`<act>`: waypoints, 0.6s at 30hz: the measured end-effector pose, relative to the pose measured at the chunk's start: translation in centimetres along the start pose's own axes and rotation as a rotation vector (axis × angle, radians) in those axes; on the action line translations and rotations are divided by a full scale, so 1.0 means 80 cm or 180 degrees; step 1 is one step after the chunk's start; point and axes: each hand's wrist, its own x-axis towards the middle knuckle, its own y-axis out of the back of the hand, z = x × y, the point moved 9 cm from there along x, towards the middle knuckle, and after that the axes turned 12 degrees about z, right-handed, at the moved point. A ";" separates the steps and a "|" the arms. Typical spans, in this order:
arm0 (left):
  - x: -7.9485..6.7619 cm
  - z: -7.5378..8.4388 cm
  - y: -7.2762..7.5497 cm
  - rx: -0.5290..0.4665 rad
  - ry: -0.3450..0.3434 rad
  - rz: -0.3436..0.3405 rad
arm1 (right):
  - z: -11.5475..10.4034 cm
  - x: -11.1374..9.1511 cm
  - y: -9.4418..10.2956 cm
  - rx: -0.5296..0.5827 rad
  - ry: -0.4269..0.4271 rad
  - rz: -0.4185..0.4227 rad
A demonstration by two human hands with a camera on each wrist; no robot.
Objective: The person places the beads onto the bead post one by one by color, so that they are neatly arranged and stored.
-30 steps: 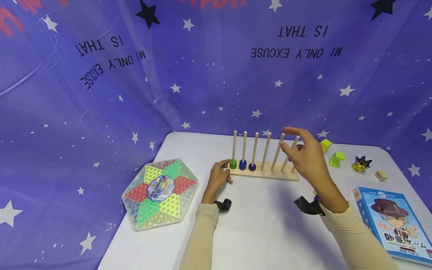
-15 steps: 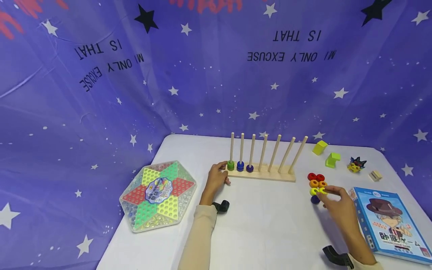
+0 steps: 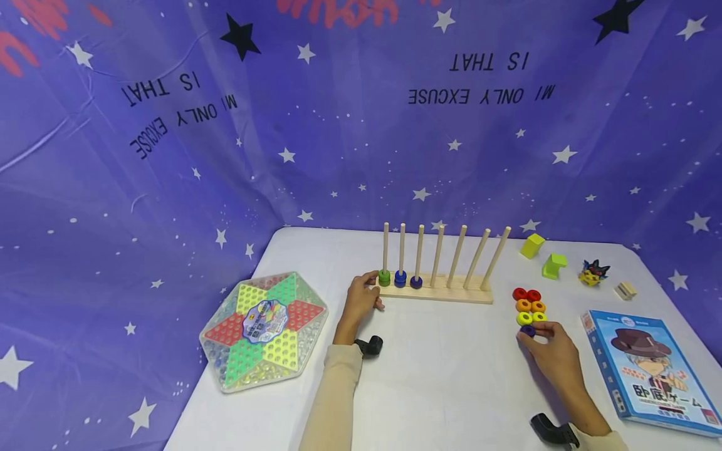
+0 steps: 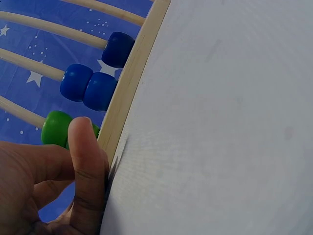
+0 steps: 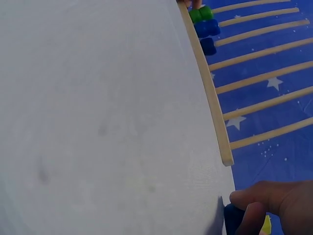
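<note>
My left hand (image 3: 360, 302) grips the left end of a wooden peg stand (image 3: 440, 294), with its thumb along the front edge in the left wrist view. Upright pegs rise from the base. Green beads (image 3: 385, 278) are on the leftmost peg, two blue beads (image 4: 89, 87) on the second and one dark purple bead (image 3: 416, 282) on the third. The other pegs are bare. To the right, my right hand (image 3: 555, 357) pinches another dark purple bead (image 3: 527, 330) between thumb and finger, low at the table. The right wrist view shows this bead (image 5: 234, 218) partly hidden behind the fingers.
Red beads (image 3: 519, 294), orange beads (image 3: 523, 305) and yellow beads (image 3: 524, 319) lie in pairs just beyond the right hand. A boxed game (image 3: 654, 376) sits at right, a hexagonal Chinese checkers board (image 3: 262, 326) at left. Green blocks (image 3: 554, 266) and a small figure (image 3: 593, 273) stand behind.
My right hand has come down from above the pegs to the loose beads at right and now pinches the dark purple one. The left hand stays on the stand's end.
</note>
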 end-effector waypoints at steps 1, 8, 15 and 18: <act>0.000 0.000 0.000 -0.0009 0.0008 0.0000 | 0.001 -0.001 0.001 -0.0004 -0.0014 -0.0004; -0.004 -0.002 -0.003 -0.0047 0.0052 -0.0052 | -0.020 -0.010 0.014 0.0196 0.0051 -0.0122; 0.002 -0.002 0.000 0.0013 0.0008 0.0000 | -0.123 -0.024 0.042 0.0579 0.0574 -0.0063; 0.004 -0.002 0.000 0.0019 0.0001 -0.0004 | -0.182 -0.034 0.057 0.0751 0.0950 0.0036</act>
